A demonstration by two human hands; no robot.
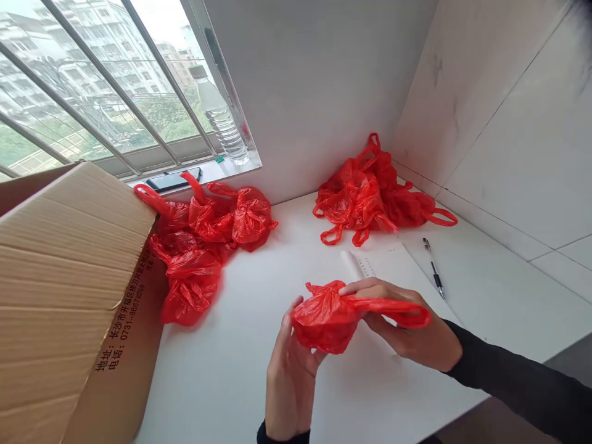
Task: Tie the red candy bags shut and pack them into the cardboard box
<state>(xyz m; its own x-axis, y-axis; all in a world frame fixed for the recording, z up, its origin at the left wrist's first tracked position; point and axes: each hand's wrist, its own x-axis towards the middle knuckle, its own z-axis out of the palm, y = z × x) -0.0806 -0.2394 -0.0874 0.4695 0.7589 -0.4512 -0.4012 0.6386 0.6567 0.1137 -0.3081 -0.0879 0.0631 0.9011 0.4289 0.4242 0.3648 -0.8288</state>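
A small knotted red plastic bag [326,317] is held up above the white table, its contents hidden. My left hand [293,376] cups it from the left and below, fingers around its side. With thumb and fingers, my right hand [398,317] pinches the bag near its knot, and a handle loop sticks out to the right over that hand. Behind the hands, a white paper sheet [391,268] with some writing lies on the table, its left edge curled up. A black-and-clear pen [433,268] rests to the right of the paper.
Several red bags [198,246] lie at the left beside an open cardboard box [69,246]. Another heap of red bags [361,191] sits in the back corner against the walls. On the windowsill are a water bottle [222,120] and a dark phone [173,179].
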